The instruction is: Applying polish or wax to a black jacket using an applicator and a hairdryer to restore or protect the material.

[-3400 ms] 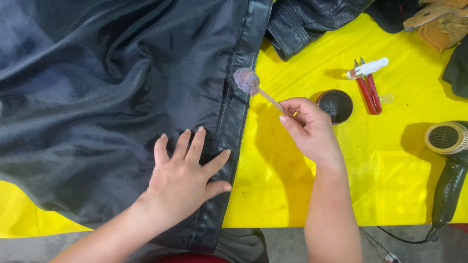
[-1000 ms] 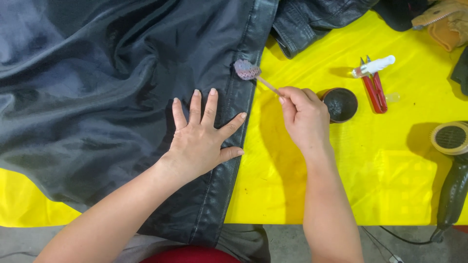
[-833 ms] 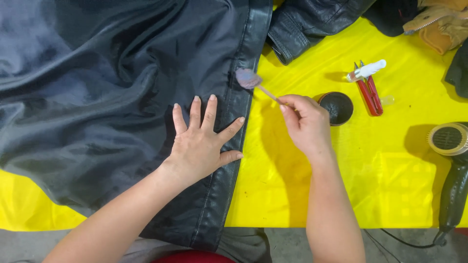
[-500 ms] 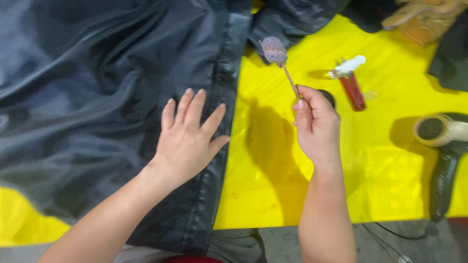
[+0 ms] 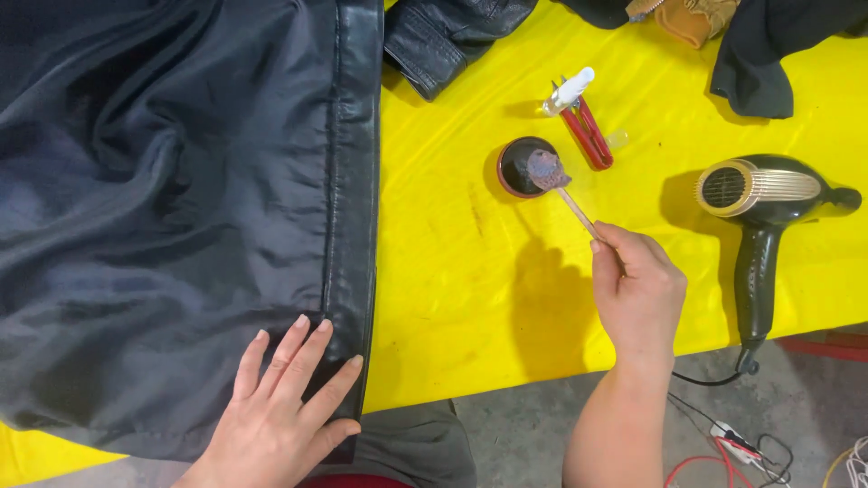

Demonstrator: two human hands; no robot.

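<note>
A black leather jacket (image 5: 163, 208) lies lining-up over the left of the yellow table (image 5: 452, 262). My left hand (image 5: 285, 407) rests flat, fingers spread, on the jacket's lower edge near its leather hem. My right hand (image 5: 637, 294) grips a thin wooden stick with a grey sponge dauber (image 5: 545, 170) at its tip. The dauber sits over a small round black tin (image 5: 523, 167), right of the jacket.
Red-handled snips (image 5: 588, 136) and a small white bottle (image 5: 570, 92) lie behind the tin. A black hair dryer (image 5: 759, 203) rests at the right, its cord dropping to the floor. More dark garments (image 5: 452, 27) and tan gloves (image 5: 687, 14) lie at the back.
My right hand swung the dauber away from the jacket's edge and over to the round tin. My left hand slid down toward the jacket's lower hem. The view shifted left.
</note>
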